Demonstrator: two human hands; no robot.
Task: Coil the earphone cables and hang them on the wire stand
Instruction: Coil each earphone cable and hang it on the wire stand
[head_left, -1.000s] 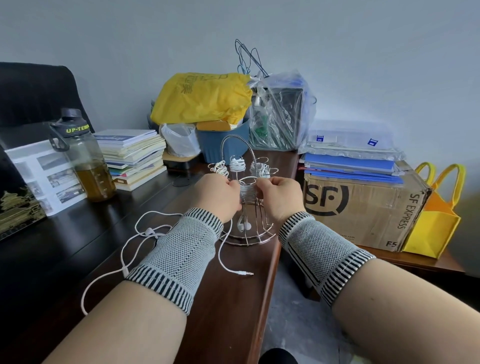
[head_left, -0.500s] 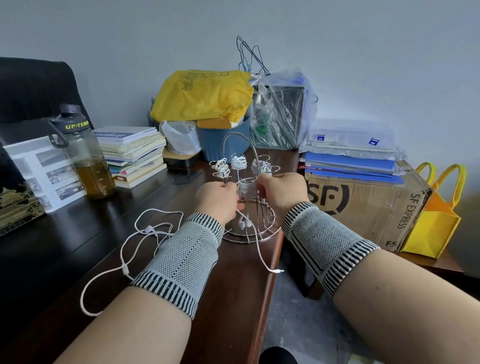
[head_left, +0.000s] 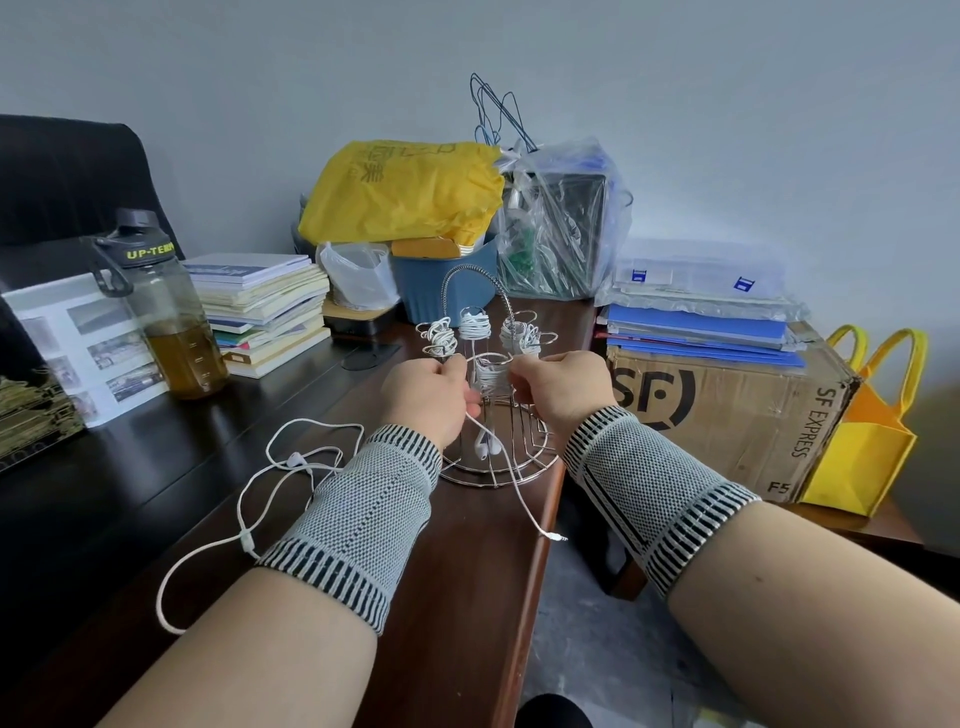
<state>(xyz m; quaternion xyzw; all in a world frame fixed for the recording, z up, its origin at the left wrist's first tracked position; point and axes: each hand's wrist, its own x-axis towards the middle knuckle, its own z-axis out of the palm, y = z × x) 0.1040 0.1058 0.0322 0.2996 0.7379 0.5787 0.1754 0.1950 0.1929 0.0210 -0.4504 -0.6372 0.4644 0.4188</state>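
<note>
Both hands work at the front of the wire stand (head_left: 496, 415): left hand (head_left: 426, 397) and right hand (head_left: 561, 389) curl fingers round the earphone cable (head_left: 488, 376), probably pinching it taut on either side so the coil seats on the stand's front hook. Coil sits btwn the two hands, touching both; earbuds (head_left: 485, 447) dangle below, plug end (head_left: 558, 538) trails off toward the counter (head_left: 467, 597) edge. Three coils (head_left: 474, 326) already hang behind. Another loose cable (head_left: 249, 519) lies left on the counter, w/ the left forearm over part of it.
</note>
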